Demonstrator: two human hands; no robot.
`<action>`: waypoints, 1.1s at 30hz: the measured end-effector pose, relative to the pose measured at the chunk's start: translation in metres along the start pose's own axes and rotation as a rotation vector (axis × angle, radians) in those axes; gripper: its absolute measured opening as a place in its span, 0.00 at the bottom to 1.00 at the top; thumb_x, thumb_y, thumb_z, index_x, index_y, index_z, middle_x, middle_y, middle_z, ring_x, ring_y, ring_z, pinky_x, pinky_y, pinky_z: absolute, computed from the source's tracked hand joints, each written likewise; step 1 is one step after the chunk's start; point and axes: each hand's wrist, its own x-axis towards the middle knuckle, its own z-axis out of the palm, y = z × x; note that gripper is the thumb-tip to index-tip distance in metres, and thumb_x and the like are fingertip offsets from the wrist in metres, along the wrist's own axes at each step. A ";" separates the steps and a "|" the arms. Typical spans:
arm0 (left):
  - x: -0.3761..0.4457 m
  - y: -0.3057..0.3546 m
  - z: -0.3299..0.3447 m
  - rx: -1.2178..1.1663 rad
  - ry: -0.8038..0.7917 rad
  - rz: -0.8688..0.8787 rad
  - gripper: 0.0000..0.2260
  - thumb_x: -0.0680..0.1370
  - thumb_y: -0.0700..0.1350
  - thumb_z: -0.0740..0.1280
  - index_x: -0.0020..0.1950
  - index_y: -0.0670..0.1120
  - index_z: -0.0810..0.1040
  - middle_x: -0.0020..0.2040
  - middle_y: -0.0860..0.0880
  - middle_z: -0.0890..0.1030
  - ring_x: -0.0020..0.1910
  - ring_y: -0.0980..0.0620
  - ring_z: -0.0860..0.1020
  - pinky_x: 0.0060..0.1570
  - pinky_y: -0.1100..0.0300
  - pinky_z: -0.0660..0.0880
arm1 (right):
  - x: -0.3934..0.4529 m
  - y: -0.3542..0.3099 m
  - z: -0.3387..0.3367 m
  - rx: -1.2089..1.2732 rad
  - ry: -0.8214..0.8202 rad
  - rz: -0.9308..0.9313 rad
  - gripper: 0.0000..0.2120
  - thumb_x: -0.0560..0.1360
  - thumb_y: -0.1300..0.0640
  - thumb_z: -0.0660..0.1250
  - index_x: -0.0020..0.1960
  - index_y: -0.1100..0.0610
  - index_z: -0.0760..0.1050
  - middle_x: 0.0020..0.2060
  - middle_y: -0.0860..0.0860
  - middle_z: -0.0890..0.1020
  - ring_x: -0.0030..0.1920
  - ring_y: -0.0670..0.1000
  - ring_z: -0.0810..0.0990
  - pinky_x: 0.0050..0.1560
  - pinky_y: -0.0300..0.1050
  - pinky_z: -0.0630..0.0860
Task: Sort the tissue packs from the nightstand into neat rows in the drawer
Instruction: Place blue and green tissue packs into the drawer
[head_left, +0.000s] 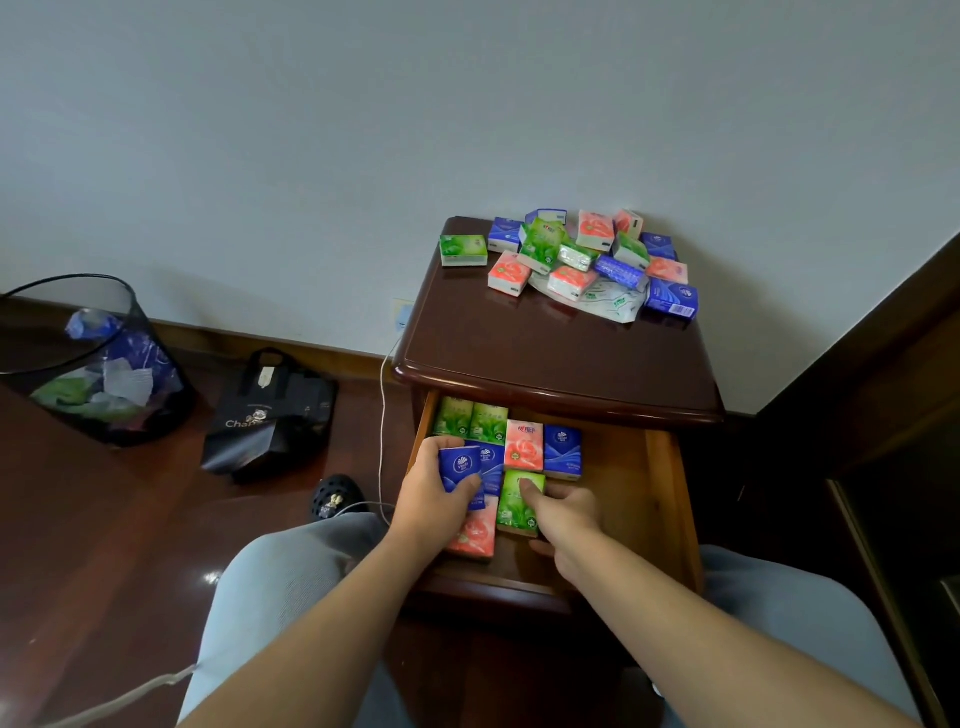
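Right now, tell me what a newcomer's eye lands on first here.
The bright jumble of green, pink and blue tissue packs heaped at the back of the dark wooden nightstand top. Below, in the open wooden drawer, the left hand grips a blue tissue pack while the right hand presses a green tissue pack.

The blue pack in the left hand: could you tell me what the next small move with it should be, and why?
Probably set the blue pack flat in the drawer, squared against its neighbours. The left hand grips it tilted above another blue pack, while the right hand presses on a green pack beside it. Many packs still wait in the pile on the nightstand.
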 end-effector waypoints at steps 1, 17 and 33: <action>0.000 0.000 0.000 -0.009 -0.006 -0.003 0.19 0.79 0.44 0.74 0.64 0.56 0.70 0.56 0.60 0.76 0.51 0.62 0.80 0.35 0.69 0.79 | 0.001 0.000 0.001 -0.005 0.008 -0.014 0.11 0.76 0.51 0.78 0.54 0.53 0.79 0.47 0.51 0.84 0.44 0.52 0.84 0.36 0.48 0.82; -0.003 0.006 0.001 -0.028 -0.017 -0.021 0.08 0.83 0.48 0.69 0.61 0.54 0.75 0.55 0.54 0.82 0.46 0.64 0.84 0.34 0.68 0.79 | 0.005 -0.004 -0.004 -0.046 0.073 0.002 0.08 0.81 0.49 0.70 0.54 0.53 0.78 0.50 0.52 0.84 0.47 0.52 0.83 0.39 0.48 0.82; -0.003 0.037 0.056 0.100 -0.099 -0.023 0.13 0.84 0.50 0.65 0.69 0.56 0.73 0.57 0.52 0.79 0.51 0.53 0.83 0.47 0.57 0.82 | -0.006 -0.017 -0.066 0.018 -0.251 -0.215 0.15 0.77 0.47 0.76 0.60 0.50 0.77 0.54 0.50 0.85 0.50 0.50 0.88 0.42 0.47 0.85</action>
